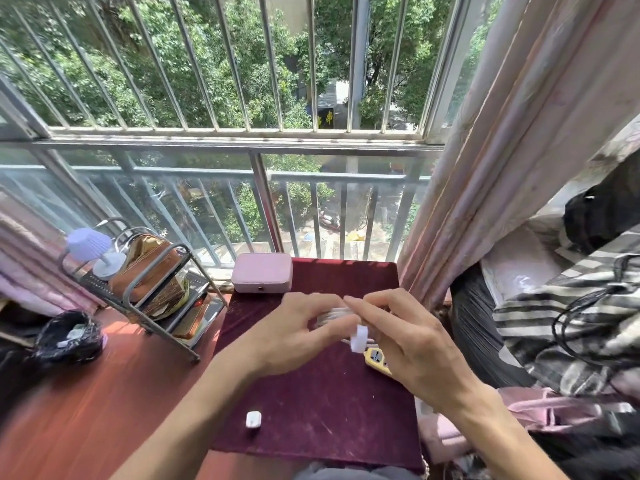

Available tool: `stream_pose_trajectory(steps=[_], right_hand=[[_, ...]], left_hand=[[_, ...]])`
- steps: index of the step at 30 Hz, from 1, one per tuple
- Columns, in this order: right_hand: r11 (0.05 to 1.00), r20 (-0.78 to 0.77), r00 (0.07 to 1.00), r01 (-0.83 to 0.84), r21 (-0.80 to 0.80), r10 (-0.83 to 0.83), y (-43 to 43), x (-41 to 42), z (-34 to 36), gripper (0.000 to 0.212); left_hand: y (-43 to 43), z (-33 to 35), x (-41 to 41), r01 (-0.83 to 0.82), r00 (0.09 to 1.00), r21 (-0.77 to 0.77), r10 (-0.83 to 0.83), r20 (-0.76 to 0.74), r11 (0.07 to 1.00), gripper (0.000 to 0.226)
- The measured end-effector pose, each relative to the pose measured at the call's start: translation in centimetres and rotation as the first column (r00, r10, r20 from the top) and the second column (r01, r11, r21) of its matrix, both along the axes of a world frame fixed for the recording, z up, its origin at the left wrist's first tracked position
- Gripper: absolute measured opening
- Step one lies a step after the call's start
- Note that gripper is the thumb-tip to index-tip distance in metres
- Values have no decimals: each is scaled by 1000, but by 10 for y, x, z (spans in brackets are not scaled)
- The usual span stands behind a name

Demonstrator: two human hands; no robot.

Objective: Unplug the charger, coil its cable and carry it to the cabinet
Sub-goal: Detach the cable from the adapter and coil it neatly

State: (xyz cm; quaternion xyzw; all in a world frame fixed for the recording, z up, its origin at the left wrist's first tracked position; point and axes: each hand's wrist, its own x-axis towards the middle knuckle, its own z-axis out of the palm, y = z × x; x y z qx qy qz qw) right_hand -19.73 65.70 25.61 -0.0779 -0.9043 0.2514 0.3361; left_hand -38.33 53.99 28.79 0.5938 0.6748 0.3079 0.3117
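Observation:
A white charger cable (pixel 334 315) is gathered in loops between both hands, above a small table covered in dark red cloth (pixel 311 410). My left hand (pixel 298 334) grips the loops from the left. My right hand (pixel 405 337) pinches the cable from the right. The white charger plug (pixel 358 338) hangs blurred just under the loops, between the hands. A yellow power strip (pixel 375 358) lies on the cloth, partly hidden under my right hand.
A pink case (pixel 261 271) sits at the table's far edge and a small white earbud case (pixel 253 419) near its front. A metal rack (pixel 149 289) with bags and a lilac lamp (pixel 90 249) stands left, a black bin (pixel 69 336) beside it. Curtain and bedding crowd the right.

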Motion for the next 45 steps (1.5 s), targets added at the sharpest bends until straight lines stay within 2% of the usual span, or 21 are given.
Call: stream_pose_trajectory(steps=[3, 7, 9, 14, 17, 20, 25, 30, 34, 37, 39, 43, 45], right_hand=[[997, -33, 999, -9, -72, 7, -3, 3, -3, 36], [951, -37, 997, 52, -303, -66, -8, 9, -4, 26], [942, -38, 994, 82, -325, -100, -9, 10, -5, 23], [968, -75, 997, 0, -251, -19, -8, 10, -5, 13], [985, -68, 997, 14, -174, -26, -9, 9, -5, 20], [995, -134, 988, 62, -84, -73, -12, 6, -7, 16], [994, -202, 976, 57, -98, -76, -9, 5, -8, 9], [996, -159, 984, 77, -33, -81, -8, 3, -11, 25], [991, -127, 983, 132, -5, -131, -4, 5, -10, 20], [984, -102, 988, 104, -145, -119, -5, 5, -7, 10], [961, -87, 992, 68, -267, -94, -5, 2, -3, 12], [843, -62, 995, 35, -537, -81, -3, -4, 6, 5], [776, -85, 992, 23, -631, -98, -5, -6, 8, 13]], left_hand=[[-3, -11, 6, 6, 999, 97, -10, 35, 995, 48], [-5, -22, 16, -39, 950, 47, 22, 311, 998, 42], [-5, -25, 20, -48, 917, 41, 28, 397, 998, 40], [-6, -22, 20, -35, 900, 29, 19, 436, 999, 47], [-5, -19, 19, -34, 891, -14, 36, 453, 999, 62], [-5, -14, 18, -21, 897, -37, 35, 440, 999, 62], [-5, -9, 14, -16, 892, -22, 24, 451, 1000, 52], [-5, -6, 16, -22, 886, -16, 27, 463, 1000, 57], [-5, -4, 13, -72, 881, -17, 71, 468, 997, 68], [-5, 1, 13, -46, 892, -6, 44, 450, 999, 51], [-5, 4, 13, -19, 899, -11, 22, 438, 1000, 41], [-4, 9, 10, 32, 921, -15, -24, 388, 999, 36], [-5, 11, 11, 59, 924, -8, -51, 379, 998, 32]])
